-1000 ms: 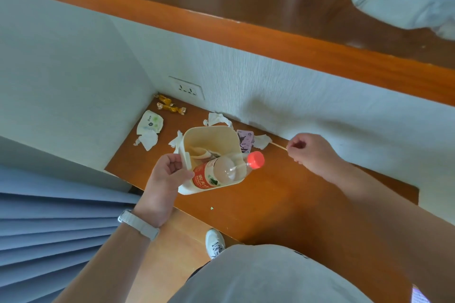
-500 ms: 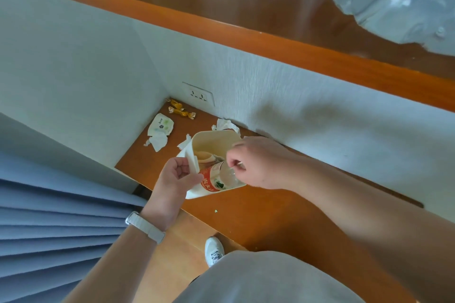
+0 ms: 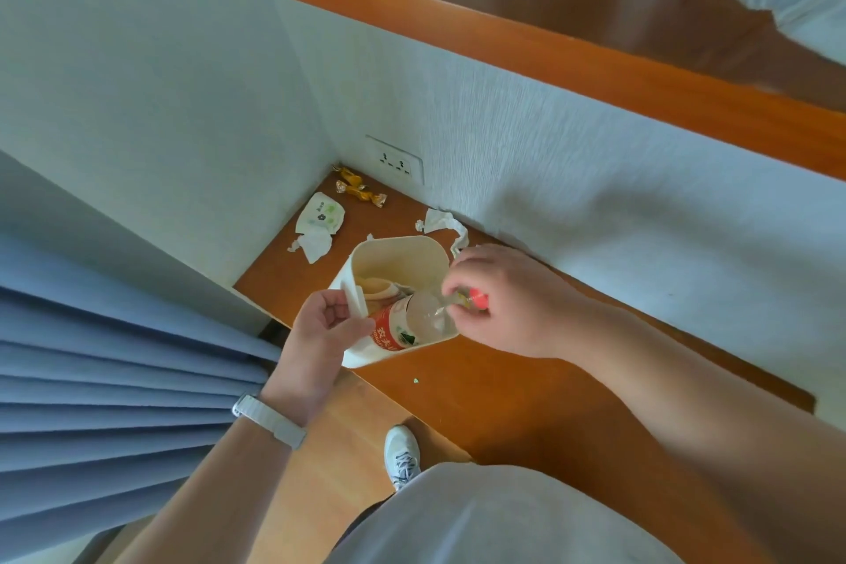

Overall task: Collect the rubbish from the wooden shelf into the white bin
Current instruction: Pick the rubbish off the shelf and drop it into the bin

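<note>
- My left hand (image 3: 327, 323) stays clamped on the white bin's (image 3: 398, 254) rim at the wooden shelf (image 3: 526, 389) edge.
- My right hand (image 3: 499, 300) has brought the stick over; fingers pinched on it above the bottle (image 3: 407, 323).
- Tissues (image 3: 441, 222), wrappers (image 3: 320, 220) and sweets (image 3: 359, 190) remain beyond.

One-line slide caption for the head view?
Left hand holds the white bin while right hand reaches in; wrappers remain.

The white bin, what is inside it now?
Inside the white bin a plastic bottle with a red label lies slanted, beside a beige paper cup. The right hand covers the bottle's neck; anything beneath them is hidden.
</note>
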